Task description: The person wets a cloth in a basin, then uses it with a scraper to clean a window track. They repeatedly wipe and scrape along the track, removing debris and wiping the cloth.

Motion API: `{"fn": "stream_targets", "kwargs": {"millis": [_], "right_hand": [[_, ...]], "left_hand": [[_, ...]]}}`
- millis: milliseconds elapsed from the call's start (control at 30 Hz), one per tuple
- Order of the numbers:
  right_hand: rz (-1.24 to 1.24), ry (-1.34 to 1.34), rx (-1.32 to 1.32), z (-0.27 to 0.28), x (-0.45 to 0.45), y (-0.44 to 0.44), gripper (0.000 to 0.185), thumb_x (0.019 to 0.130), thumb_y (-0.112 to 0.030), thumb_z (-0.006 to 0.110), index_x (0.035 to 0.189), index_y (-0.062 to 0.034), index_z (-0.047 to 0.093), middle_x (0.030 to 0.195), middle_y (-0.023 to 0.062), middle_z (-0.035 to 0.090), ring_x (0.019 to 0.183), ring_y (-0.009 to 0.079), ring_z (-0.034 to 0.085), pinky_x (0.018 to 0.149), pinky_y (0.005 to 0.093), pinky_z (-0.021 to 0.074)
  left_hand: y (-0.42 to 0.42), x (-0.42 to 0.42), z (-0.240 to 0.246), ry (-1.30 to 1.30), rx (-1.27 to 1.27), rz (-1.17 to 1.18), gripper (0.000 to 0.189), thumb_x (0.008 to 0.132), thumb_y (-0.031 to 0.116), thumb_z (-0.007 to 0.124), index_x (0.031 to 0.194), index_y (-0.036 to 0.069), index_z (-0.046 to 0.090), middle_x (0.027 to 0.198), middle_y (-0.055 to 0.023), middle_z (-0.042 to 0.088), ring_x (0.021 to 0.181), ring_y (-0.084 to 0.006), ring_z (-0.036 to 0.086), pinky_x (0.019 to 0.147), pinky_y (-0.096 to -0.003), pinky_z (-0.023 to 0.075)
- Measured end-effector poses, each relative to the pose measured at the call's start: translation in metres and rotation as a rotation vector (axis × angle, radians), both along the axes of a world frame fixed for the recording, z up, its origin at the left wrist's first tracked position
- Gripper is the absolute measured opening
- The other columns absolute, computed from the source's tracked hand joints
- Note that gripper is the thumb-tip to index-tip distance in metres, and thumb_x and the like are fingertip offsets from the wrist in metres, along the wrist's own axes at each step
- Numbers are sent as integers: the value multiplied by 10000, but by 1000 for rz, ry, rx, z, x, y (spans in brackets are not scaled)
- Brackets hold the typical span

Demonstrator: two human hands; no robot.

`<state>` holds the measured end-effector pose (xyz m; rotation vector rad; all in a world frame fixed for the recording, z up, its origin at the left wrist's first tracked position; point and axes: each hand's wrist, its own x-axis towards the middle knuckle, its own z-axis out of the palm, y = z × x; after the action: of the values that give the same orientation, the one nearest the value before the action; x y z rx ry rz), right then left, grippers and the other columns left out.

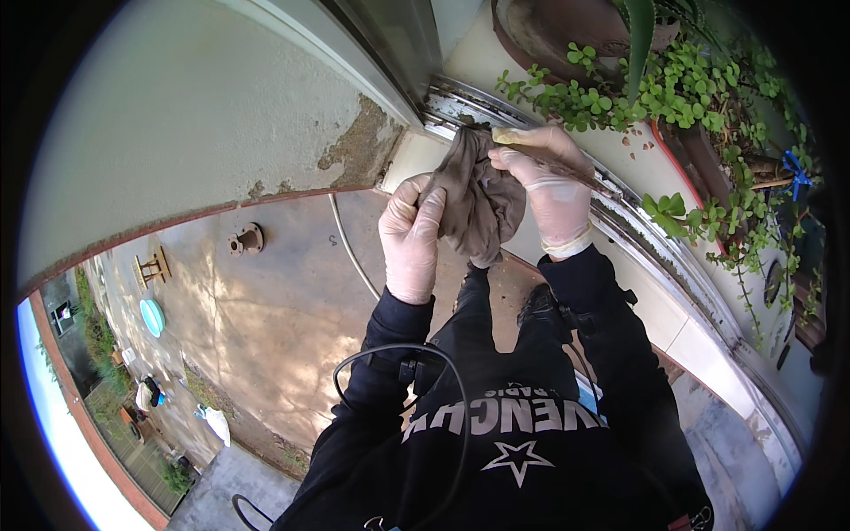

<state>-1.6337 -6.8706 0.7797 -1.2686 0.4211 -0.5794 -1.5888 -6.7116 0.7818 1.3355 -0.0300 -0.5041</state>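
Note:
A grey-brown cloth (481, 206) hangs bunched in front of me, its top reaching the metal window track (465, 106). My left hand (413, 239), in a thin translucent glove, pinches the cloth's left edge between thumb and fingers. My right hand (554, 179), gloved the same way, grips a thin brown stick-like tool (564, 167) that slants across the palm. Its fingertips are beside the cloth's upper right edge and look stained yellow. The tool's front end cannot be made out clearly. Dark dirt lies in the track grooves.
Leafy succulents (690, 86) and a brown pot (564, 33) stand on the sill at right. A wall (199, 119) with peeling plaster rises at left. Below are a pale hose (352, 245), a rusty flanged pipe piece (247, 239), a wooden stool (153, 267) and a turquoise basin (152, 318).

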Motion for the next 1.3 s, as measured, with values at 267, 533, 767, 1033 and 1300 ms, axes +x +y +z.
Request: {"fn": "stream_targets", "kwargs": {"millis": [267,533,767,1033,1300], "right_hand": [[-25,-51,-66,-24,45,34,186,777,120,675,922,17,620,985,129,678,928,175,648,849,294,526],[-19,-6,-604,-29,20,32,246,671,116,682,880,-4,634,952,120,683,884,219,663,787,290,520],[-126,-30,-229,-29,16,30,188,781,120,678,920,15,608,1022,150,664,930,186,652,848,298,541],[-148,41,-590,-31,4,29,214,754,87,730,909,-7,617,955,132,687,898,182,666,815,284,528],[-342,217,-560,-3,-75,19,250,742,132,716,919,-2,602,980,145,666,904,207,655,825,308,533]], "left_hand": [[9,17,-10,-54,22,116,152,930,59,577,1060,4,632,828,43,612,696,-15,491,648,-172,408],[10,14,-25,-7,56,58,147,932,71,577,1051,10,636,750,60,569,626,-12,441,563,-173,364],[13,8,-22,-6,36,49,145,933,75,574,1046,10,638,725,59,558,591,-15,424,536,-177,349],[7,8,-18,27,52,7,159,934,64,569,1062,-4,633,773,42,589,652,-13,457,597,-169,383],[-4,-22,-3,131,-69,-341,155,967,46,492,1043,-46,590,752,-33,605,633,-81,538,594,-213,447]]}}
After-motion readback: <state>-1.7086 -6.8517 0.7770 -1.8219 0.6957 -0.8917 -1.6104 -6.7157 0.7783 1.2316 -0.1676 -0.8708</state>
